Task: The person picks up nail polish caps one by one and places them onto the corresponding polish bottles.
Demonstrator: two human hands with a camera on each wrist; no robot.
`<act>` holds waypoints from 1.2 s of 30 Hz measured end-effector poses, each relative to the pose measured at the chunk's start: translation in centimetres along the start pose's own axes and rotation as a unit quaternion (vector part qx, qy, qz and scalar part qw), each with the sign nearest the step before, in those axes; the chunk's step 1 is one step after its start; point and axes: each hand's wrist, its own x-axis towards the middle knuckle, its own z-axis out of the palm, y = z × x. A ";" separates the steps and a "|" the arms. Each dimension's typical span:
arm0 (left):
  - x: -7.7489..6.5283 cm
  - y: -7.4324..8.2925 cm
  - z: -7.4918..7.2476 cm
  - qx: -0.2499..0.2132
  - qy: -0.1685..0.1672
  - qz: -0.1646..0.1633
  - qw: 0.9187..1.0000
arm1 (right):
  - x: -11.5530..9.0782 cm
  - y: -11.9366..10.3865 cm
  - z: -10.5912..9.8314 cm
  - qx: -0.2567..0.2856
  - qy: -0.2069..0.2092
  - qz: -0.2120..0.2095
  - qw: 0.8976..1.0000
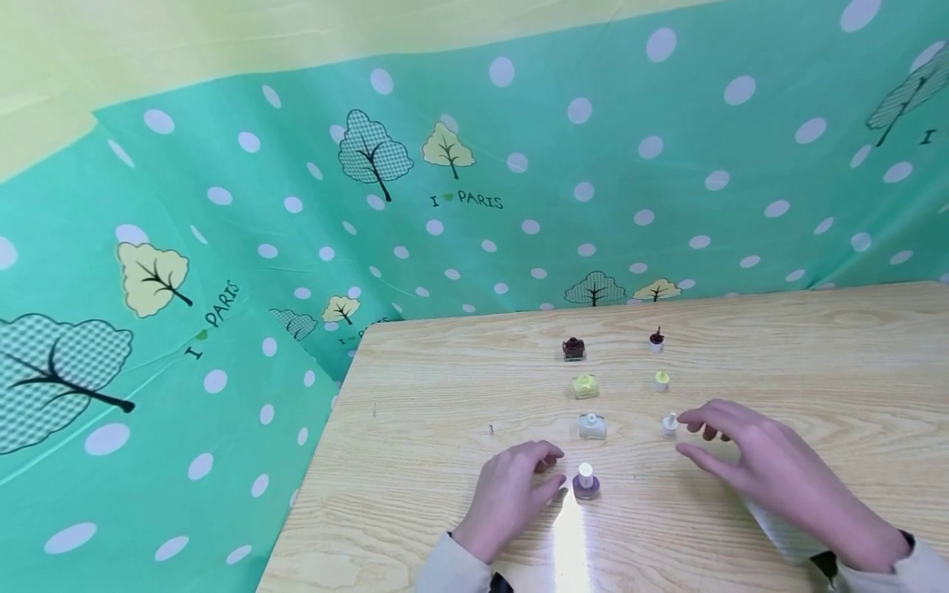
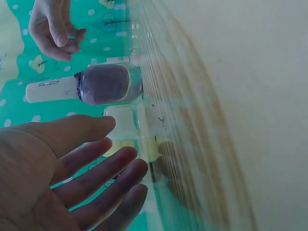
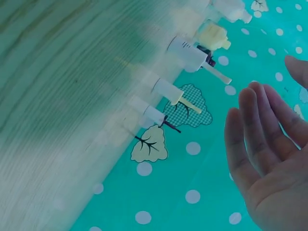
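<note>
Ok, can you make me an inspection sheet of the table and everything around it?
Surface: wooden-looking table, with bright glare near the purple bottle.
Job's things: dark bottle, yellow bottle and pale bottle stand uncapped; the purple bottle is capped. Dark-brush cap, yellow-brush cap and white-brush cap stand brush up.
Clutter: pale shape at lower right, too hidden to identify.
Left grip: beside the purple bottle, holding nothing.
Right grip: beside the white-brush cap, holding nothing.
Cables: nothing seen.
Surroundings: green dotted cloth with printed trees.
</note>
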 end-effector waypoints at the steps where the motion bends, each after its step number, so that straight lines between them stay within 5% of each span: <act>1: 0.1 0.0 0.0 0.000 0.001 0.000 1.000 | 0.1 0.1 0.0 0.001 -0.001 0.007 1.000; 10: 1.0 -0.3 -0.1 -0.013 0.012 -0.008 1.000 | 0.4 1.6 0.3 0.028 -0.011 0.051 0.998; 22: 2.0 -0.3 -0.1 -0.028 0.011 -0.020 0.999 | 0.9 2.6 1.4 0.097 -0.103 0.119 0.983; 36: 3.7 -0.4 0.3 -0.044 -0.004 -0.030 0.999 | 1.7 3.5 2.5 0.145 -0.171 0.124 0.967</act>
